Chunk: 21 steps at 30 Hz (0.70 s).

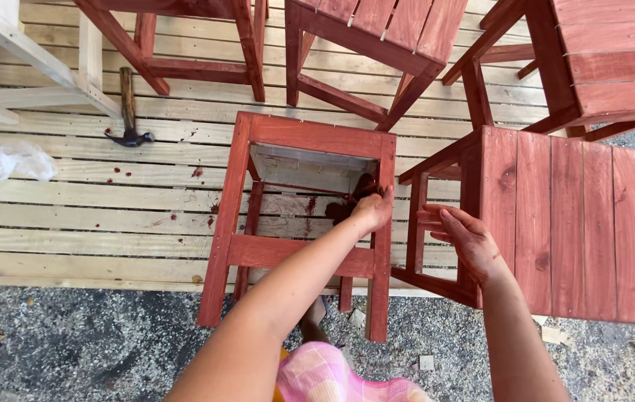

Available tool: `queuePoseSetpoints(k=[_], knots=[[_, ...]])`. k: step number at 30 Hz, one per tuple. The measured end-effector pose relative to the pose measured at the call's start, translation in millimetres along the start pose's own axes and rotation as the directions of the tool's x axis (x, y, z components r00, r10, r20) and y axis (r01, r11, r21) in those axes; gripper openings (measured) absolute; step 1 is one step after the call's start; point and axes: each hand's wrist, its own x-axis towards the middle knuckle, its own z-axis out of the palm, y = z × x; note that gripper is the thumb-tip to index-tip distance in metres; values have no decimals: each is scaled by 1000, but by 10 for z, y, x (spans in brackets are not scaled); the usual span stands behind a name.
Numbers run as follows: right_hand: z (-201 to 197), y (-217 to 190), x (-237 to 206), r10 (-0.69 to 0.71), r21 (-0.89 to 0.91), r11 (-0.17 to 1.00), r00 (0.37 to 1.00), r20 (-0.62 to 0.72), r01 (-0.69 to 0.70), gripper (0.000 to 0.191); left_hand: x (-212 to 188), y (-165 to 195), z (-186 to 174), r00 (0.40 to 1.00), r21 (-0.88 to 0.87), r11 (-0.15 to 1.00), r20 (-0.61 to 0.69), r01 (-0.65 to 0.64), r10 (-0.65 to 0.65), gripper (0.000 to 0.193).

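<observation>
Gripping stool frame (299, 201) | left hand (373, 208) inside | right hand (462, 242) beside

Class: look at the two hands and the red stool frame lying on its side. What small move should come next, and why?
Probably draw the left hand and its stain-dark rag down the frame's inner leg. The hand reaches inside the frame there, and pale unstained wood shows under the top rail, while the right hand rests open by the neighbouring stool.

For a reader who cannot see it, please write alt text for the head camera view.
A person's left hand presses a stained rag inside a red-stained wooden stool frame, while the right hand steadies a slatted stool beside it. A hammer and crumpled plastic bag lie on the pale plank platform.
</observation>
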Motion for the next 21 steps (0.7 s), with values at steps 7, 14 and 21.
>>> queuePoseSetpoints(k=[7, 14, 21], knots=[[89, 109, -130, 3, 40, 999, 999, -33, -2, 46, -375, -316, 248, 995, 204, 978, 95, -45, 26, 81], [199, -31, -257, 0, 27, 1000, 1000, -23, 0, 46, -303, -318, -64, 948, 491, 833, 294, -257, 120, 81], [14, -110, -493, 12, -53, 998, 997, -80, -17, 50, -222, -399, -626, 876, 174, 982, 481, -77, -17, 59]])
